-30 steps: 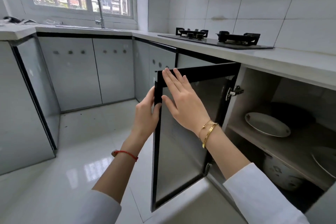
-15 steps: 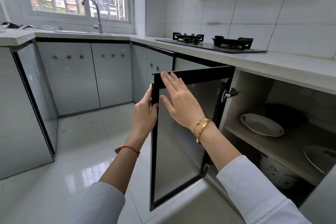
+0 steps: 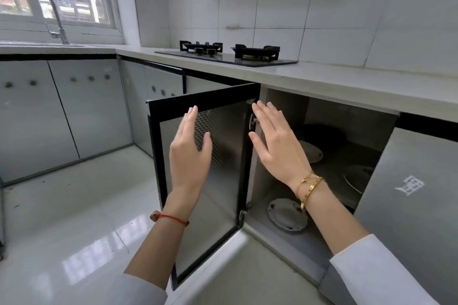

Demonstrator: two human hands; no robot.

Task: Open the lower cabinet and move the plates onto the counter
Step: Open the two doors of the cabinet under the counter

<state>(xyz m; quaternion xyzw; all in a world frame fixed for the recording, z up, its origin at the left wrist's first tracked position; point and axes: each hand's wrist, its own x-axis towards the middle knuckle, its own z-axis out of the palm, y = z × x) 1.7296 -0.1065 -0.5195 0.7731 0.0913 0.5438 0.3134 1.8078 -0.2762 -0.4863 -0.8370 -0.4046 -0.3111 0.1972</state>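
Cabinet [image 3: 285,106] interior is seen only in part from the head view: its door [image 3: 205,181] is swung fully out to the left, and the right side of the opening is cut off by the neighbouring grey panel [image 3: 406,193]. Both hands are held up in front of the opening, touching nothing. The left hand [image 3: 190,153] is raised before the door's patterned inner face, its fingers [image 3: 192,116] straight and pressed together, the thumb apart. The right hand [image 3: 275,141] is raised at the hinge edge, fingers [image 3: 262,111] slightly spread, nothing gripped; the upper hinge is mostly hidden behind it.

Three plates are made out inside, none on the desk [image 3: 322,82]. On the shelf [image 3: 329,168], one plate [image 3: 312,151] is half covered by the right hand, and a second plate [image 3: 357,181] is partly hidden by the grey panel. A dark round shape behind them is too shadowed to be identified. Below, on the cabinet floor, a third plate [image 3: 285,215] lies near the front edge, with the right wrist crossing before its right edge. The stove [image 3: 228,53] sits on the desk beyond the open cabinet.
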